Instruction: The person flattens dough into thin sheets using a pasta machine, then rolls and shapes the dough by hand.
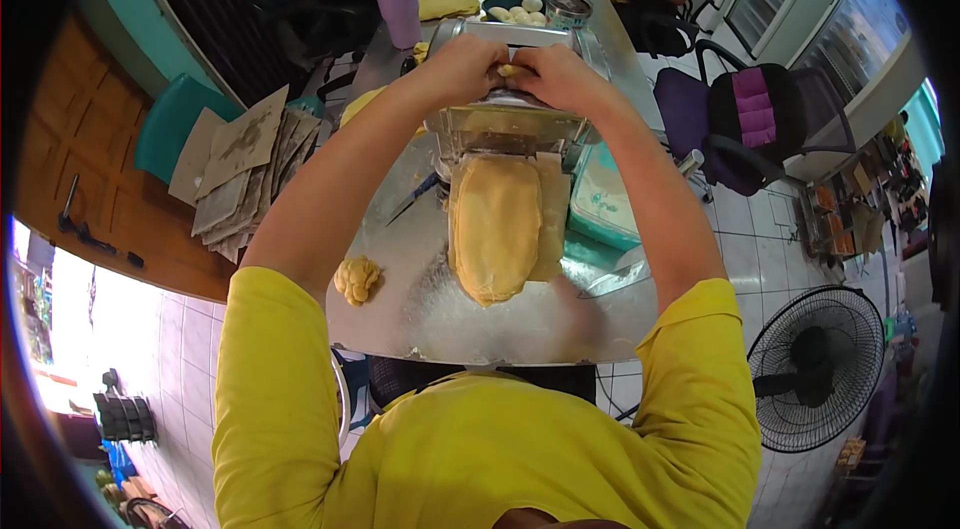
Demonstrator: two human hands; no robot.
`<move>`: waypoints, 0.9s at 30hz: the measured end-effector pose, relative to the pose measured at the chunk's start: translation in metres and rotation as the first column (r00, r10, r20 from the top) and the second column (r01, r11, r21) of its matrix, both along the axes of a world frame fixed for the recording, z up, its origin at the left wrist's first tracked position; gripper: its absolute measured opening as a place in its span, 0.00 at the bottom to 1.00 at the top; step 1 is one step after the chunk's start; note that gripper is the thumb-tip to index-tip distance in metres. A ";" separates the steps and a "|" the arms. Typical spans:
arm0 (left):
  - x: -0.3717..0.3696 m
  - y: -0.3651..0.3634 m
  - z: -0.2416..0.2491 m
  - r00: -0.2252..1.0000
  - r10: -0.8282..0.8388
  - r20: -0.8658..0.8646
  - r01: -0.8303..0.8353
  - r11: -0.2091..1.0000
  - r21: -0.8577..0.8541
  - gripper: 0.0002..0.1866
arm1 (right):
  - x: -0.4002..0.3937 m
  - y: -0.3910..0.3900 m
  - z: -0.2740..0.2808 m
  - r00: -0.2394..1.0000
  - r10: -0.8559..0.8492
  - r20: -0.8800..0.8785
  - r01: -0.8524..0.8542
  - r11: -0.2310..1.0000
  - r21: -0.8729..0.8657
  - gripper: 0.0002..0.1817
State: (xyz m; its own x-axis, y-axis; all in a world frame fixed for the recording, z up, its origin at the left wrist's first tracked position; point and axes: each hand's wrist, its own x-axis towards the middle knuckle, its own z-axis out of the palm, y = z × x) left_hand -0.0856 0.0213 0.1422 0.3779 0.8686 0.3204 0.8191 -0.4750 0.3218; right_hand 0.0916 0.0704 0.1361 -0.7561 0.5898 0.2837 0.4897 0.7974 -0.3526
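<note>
Steel shows between the long, flat yellow dough sheet point(497, 229) and the silvery metal table's point(460, 334) rounded near edge. The sheet lies in front of the boxy metal roller machine point(505, 117), long axis running towards the wearer. Left hand point(470, 69) and right hand point(552, 79) are close together over the machine, fingers curled at a small yellow dough piece point(511, 70); whether either clamps it, can't tell.

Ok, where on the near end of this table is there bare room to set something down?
Bare metal shows on the table between the dough lump and the dough sheet, and along the near edge below it. Crowded: right of the sheet, by the teal tub, and beyond the machine, around the eggs and tumbler.
</note>
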 end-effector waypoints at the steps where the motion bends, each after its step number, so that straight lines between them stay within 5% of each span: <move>1: 0.000 0.001 -0.001 1.000 -0.002 0.001 0.002 1.000 -0.005 0.12 | -0.001 -0.002 -0.002 1.000 -0.002 0.001 0.002 1.000 -0.005 0.12; 6: -0.001 0.006 -0.010 0.996 -0.006 -0.089 0.018 0.992 0.128 0.15 | -0.004 -0.002 -0.014 0.997 -0.037 -0.073 0.047 0.990 0.135 0.13; 13: -0.001 0.001 -0.005 0.998 -0.047 0.052 0.048 0.999 -0.003 0.28 | -0.003 -0.014 -0.003 0.992 -0.097 -0.080 0.096 0.995 -0.006 0.11; 15: 0.004 0.000 -0.003 0.996 0.019 -0.085 -0.015 0.999 0.045 0.28 | -0.006 -0.009 -0.008 0.991 -0.133 -0.021 0.135 0.988 0.080 0.13; 19: 0.008 -0.012 -0.007 0.998 0.004 -0.060 -0.001 0.999 0.045 0.29 | -0.007 -0.014 -0.012 0.988 -0.155 -0.015 0.155 0.974 0.165 0.11; 21: 0.014 -0.027 -0.017 0.997 -0.042 0.066 0.006 0.881 0.473 0.25 | -0.007 -0.016 -0.015 0.986 -0.142 -0.089 0.155 0.975 0.162 0.09; 23: 0.030 -0.053 -0.038 0.977 0.015 0.213 -0.124 0.852 0.509 0.23 | -0.007 -0.016 -0.014 0.984 -0.097 -0.149 0.118 0.983 0.139 0.08; 24: 0.039 -0.067 -0.053 0.929 0.073 0.362 -0.267 0.810 0.523 0.20 | -0.009 -0.015 -0.014 0.977 -0.043 -0.207 0.070 0.990 0.123 0.08; 26: 0.060 -0.087 -0.095 0.766 0.117 0.633 -0.287 0.942 0.174 0.16 | -0.015 -0.010 -0.023 0.973 -0.050 -0.223 0.092 0.979 0.180 0.08; 27: 0.063 -0.081 -0.115 0.771 0.111 0.627 -0.272 0.948 0.166 0.16 | -0.018 -0.008 -0.027 0.971 -0.049 -0.235 0.107 0.965 0.240 0.08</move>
State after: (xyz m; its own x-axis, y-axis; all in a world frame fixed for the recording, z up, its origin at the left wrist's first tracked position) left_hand -0.0227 -0.0598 0.0272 -0.1293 0.7699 0.6249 0.5753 -0.4551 0.6797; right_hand 0.0737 0.0621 0.1089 -0.6102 0.5329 0.5862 0.4848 0.8364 -0.2557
